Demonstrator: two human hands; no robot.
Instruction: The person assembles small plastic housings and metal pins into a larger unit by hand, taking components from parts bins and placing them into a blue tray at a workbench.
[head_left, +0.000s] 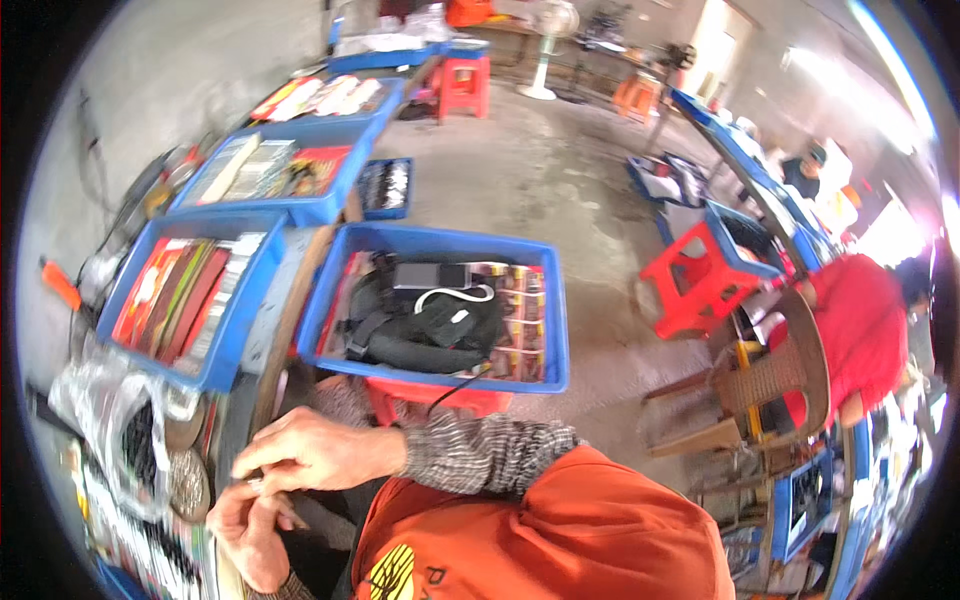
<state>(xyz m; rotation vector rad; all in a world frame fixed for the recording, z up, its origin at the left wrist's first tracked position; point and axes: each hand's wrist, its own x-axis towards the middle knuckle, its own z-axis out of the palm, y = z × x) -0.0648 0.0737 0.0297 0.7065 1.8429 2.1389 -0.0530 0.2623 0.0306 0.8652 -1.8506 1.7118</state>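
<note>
Both of my hands meet at the lower left, beside the edge of the workbench. My right hand (325,452), its arm in a grey knitted sleeve, reaches across from the right with bent fingers pressed together. Just below it, my left hand (250,538) has its fingers curled and its thumb drawn in. The fingertips of both hands close around one small spot, where a tiny pale glint shows. What they hold there is too small and too covered to name. A round dish of small metallic pieces (189,485) stands on the bench beside my left hand.
A blue tray (555,300) with a black bag and a white cable rests on a red stool (440,398). More blue trays (225,370) of strips line the bench, near a clear plastic bag (100,400). At right, a person in red (860,340) sits on a wooden chair (770,390).
</note>
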